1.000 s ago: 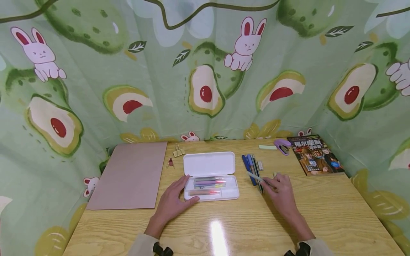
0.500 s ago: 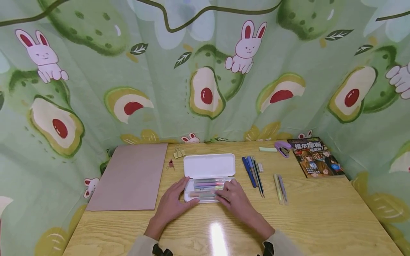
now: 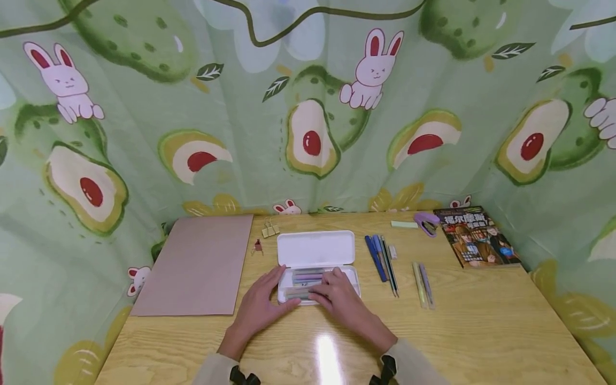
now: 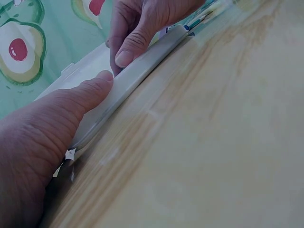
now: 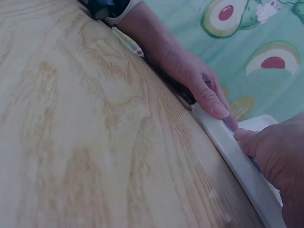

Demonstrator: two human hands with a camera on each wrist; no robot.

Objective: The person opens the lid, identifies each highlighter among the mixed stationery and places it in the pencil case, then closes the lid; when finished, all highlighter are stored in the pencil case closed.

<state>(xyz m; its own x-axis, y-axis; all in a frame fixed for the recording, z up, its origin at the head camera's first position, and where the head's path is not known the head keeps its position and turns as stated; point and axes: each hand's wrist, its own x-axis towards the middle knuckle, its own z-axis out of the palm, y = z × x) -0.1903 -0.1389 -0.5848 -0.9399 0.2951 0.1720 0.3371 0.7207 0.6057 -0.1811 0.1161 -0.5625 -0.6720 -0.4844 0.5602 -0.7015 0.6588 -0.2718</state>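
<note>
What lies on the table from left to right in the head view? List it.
Brown board → gold clips → white pencil case → blue pens → two pale pens → book.

The right hand (image 3: 339, 297) covers the near half of the case (image 3: 317, 248), so most of the pens (image 3: 308, 275) under its fingers are hidden; whether those fingers pinch one cannot be told. The left hand (image 3: 260, 307) hides the case's left near corner. In the left wrist view the case is cut to a rim, and the left hand runs off the frame's edge. The book (image 3: 476, 235) far right of the grip has print too small to read.
</note>
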